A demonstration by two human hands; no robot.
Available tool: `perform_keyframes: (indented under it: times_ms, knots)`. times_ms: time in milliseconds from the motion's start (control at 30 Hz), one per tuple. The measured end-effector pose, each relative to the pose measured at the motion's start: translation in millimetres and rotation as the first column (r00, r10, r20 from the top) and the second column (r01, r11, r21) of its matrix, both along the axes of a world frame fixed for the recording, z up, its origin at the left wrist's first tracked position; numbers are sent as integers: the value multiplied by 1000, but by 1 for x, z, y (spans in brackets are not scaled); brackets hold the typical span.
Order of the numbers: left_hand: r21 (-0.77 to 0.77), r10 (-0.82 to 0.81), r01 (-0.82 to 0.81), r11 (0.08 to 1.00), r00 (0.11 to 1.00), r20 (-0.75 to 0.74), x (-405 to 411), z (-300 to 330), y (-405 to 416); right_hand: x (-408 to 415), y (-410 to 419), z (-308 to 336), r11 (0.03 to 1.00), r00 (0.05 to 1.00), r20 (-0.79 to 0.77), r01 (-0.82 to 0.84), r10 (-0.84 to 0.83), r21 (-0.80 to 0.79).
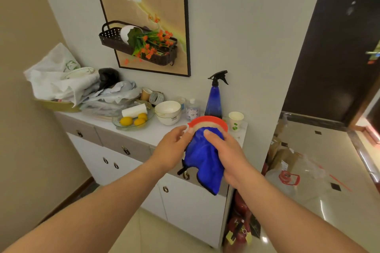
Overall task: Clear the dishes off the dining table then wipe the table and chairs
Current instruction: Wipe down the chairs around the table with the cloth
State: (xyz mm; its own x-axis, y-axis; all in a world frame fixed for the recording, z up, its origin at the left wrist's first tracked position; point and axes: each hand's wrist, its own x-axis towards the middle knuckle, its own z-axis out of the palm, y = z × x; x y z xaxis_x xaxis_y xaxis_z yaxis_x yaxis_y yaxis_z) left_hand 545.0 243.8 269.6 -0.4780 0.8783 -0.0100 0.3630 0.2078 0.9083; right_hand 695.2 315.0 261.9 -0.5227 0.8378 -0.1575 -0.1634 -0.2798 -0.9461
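My right hand [227,154] grips a blue cloth [203,162] that hangs down in front of the white sideboard [144,131]. The cloth's top lies over the near rim of a red-rimmed bowl [208,122] at the sideboard's right front. My left hand [174,146] reaches to the bowl's left edge, fingers touching its small handle. Stacked white bowls [168,113] stand just behind, left of the red bowl. The dining table is out of view.
A blue spray bottle [213,100], a small clear bottle [192,109] and a paper cup [235,120] stand at the wall. A glass dish of lemons [133,122], a pile of cloths and bags [82,90] fill the left. A dark door [333,47] is at right.
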Motion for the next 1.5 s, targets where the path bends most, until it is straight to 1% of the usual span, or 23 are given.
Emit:
perform_keyframes:
  times_ms: [100, 167, 233, 367, 433, 467, 533, 633, 700, 767, 833, 933, 967, 1000, 1067, 1100, 1133, 1167, 1233, 1333, 1367, 1433, 1500]
  knots:
    - [23, -55, 52, 998, 978, 202, -21, 11, -44, -23, -43, 10, 975, 974, -86, -216, 212, -43]
    - [-8, -37, 40, 999, 975, 220, -44, 11, -86, -47, -75, 9, 943, 944, -76, -325, 320, -76]
    - [-41, -38, 48, 998, 976, 213, -56, 8, -110, -60, -91, 4, 927, 933, -63, -360, 355, -106]
    - [-22, 157, -156, 988, 960, 231, -99, -7, -199, -106, -149, -7, 825, 838, -16, -540, 546, -168]
    - [-45, 302, -300, 953, 926, 225, -126, -21, -267, -141, -196, -13, 731, 743, 21, -652, 668, -201]
    - [-64, 333, -326, 943, 922, 196, -129, -23, -284, -150, -206, -20, 707, 721, 20, -674, 693, -212]
    - [-88, 446, -438, 895, 883, 144, -139, -34, -341, -180, -245, -33, 662, 656, 108, -722, 747, -201]
    - [-126, 616, -606, 785, 786, 59, -145, -45, -412, -212, -300, -53, 576, 508, 347, -807, 788, -126]
    - [-194, 705, -709, 678, 702, -98, -146, -52, -460, -227, -342, -66, 479, 385, 436, -868, 813, -127]
    - [-260, 742, -788, 558, 614, -268, -143, -61, -493, -235, -376, -78, 435, 329, 433, -884, 839, -170]
    - [-273, 800, -856, 438, 510, -315, -138, -73, -524, -247, -411, -90, 409, 313, 360, -882, 879, -233]
    - [-298, 886, -896, 328, 402, -233, -136, -87, -554, -260, -452, -103, 368, 306, 229, -874, 924, -317]
    - [-313, 910, -895, 316, 380, -168, -137, -90, -560, -264, -464, -104, 338, 291, 181, -875, 939, -346]
    - [-326, 928, -887, 327, 366, -66, -138, -91, -564, -267, -475, -106, 307, 276, 138, -883, 951, -356]
    - [-328, 904, -851, 411, 332, 270, -140, -88, -566, -275, -491, -109, 244, 227, 89, -908, 970, -341]
    - [-312, 845, -837, 450, 287, 451, -145, -86, -568, -285, -500, -112, 212, 190, 97, -922, 977, -324]
    - [-297, 794, -828, 475, 258, 551, -147, -82, -567, -292, -504, -113, 208, 177, 128, -933, 976, -292]
    - [-283, 769, -835, 472, 233, 596, -159, -86, -571, -307, -510, -118, 194, 152, 170, -942, 974, -274]
    - [-299, 808, -857, 420, 203, 554, -180, -94, -573, -332, -514, -126, 151, 89, 251, -959, 964, -238]
    - [-371, 934, -904, 212, 75, 350, -216, -119, -574, -373, -512, -143, 49, -34, 359, -975, 933, -218]
    - [-395, 960, -908, 142, 29, 278, -229, -129, -575, -390, -509, -149, 40, -55, 409, -975, 911, -219]
    - [-436, 988, -899, 35, -35, 152, -258, -155, -578, -437, -498, -166, 77, -44, 530, -976, 847, -205]
    - [-519, 995, -855, 24, -29, 94, -276, -177, -582, -483, -485, -173, 143, 36, 630, -982, 776, -119]
